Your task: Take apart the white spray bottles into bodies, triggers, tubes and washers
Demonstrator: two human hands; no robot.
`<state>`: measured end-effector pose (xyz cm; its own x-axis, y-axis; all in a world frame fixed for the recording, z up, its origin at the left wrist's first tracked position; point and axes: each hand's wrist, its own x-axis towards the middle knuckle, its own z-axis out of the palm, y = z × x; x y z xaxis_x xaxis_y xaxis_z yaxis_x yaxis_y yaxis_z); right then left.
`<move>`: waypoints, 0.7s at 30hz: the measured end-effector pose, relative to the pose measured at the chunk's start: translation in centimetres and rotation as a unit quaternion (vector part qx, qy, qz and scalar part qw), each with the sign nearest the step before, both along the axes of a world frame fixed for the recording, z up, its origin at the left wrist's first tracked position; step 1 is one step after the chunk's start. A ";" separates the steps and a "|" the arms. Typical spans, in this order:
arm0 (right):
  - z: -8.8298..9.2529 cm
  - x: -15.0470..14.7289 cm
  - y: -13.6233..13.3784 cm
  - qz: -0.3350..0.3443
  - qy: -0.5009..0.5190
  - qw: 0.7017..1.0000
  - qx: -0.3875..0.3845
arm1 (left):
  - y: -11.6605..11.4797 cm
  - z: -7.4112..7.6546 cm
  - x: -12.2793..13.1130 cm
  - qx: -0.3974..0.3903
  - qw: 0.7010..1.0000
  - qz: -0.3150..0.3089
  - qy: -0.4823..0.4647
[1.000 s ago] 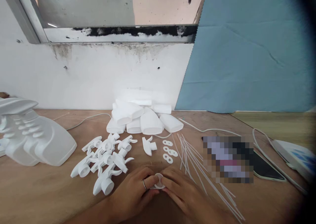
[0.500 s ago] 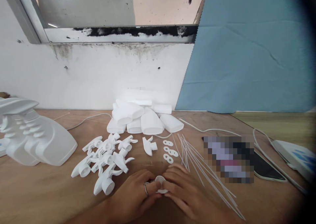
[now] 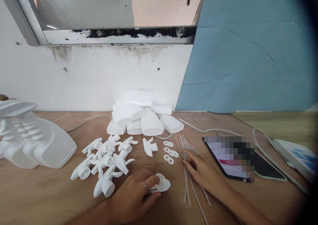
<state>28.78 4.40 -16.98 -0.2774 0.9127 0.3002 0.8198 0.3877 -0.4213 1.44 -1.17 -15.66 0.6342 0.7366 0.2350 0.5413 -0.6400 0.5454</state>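
My left hand (image 3: pixel 135 193) is closed around a white spray trigger head (image 3: pixel 162 182). The round collar of the trigger head faces up, and its far part sticks out beyond my fingers. To the right, my right hand (image 3: pixel 198 165) has its thumb and fingertips bent round thin white plastic tubes (image 3: pixel 192 188) in a loose bundle; how many tubes it grips, I cannot tell. Between the hands and the wall lie several white gaskets (image 3: pixel 169 159) with round holes. One single trigger head (image 3: pixel 149 147) rests left of them, and a heap of trigger heads (image 3: pixel 106 160) is nearer my left hand.
White bottles (image 3: pixel 152 122) lie stacked against the wall. More white spray bottles (image 3: pixel 53 142) stand at the left. On the right are a phone (image 3: pixel 223 165), partly pixelated, a dark device (image 3: pixel 268 165), a white box (image 3: pixel 295 152) and a cable (image 3: pixel 211 130).
My right hand has left the trigger head and moved right to the tubes. The tubes' near ends have shifted left. My left hand stays in place with the trigger head.
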 end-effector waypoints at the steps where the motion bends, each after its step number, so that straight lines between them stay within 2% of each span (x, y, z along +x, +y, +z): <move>1: 0.0 0.0 0.0 -0.002 0.004 1.000 -0.001 | 0.0 0.1 0.0 -0.001 1.000 -0.002 -0.003; 4: 0.5 0.2 0.0 -0.018 0.020 1.000 0.010 | 0.0 0.2 0.0 -0.007 1.000 -0.001 -0.001; 8: 1.7 0.3 -0.5 -0.026 0.107 0.994 0.013 | -0.1 0.0 -0.1 -0.014 1.000 0.007 -0.005; 14: 2.8 -0.1 -1.8 -0.001 0.196 0.972 0.130 | -0.3 -0.2 -0.1 -0.019 1.000 0.016 -0.011; 21: 3.3 -0.2 -4.7 -0.019 0.280 0.945 0.167 | 0.1 -0.4 -0.1 0.005 1.000 -0.010 -0.027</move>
<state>28.62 -0.29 -13.65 0.0418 0.7472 0.6633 0.5211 0.5502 -0.6526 1.32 -1.08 -16.03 0.6352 0.7211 0.2766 0.4984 -0.6563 0.5665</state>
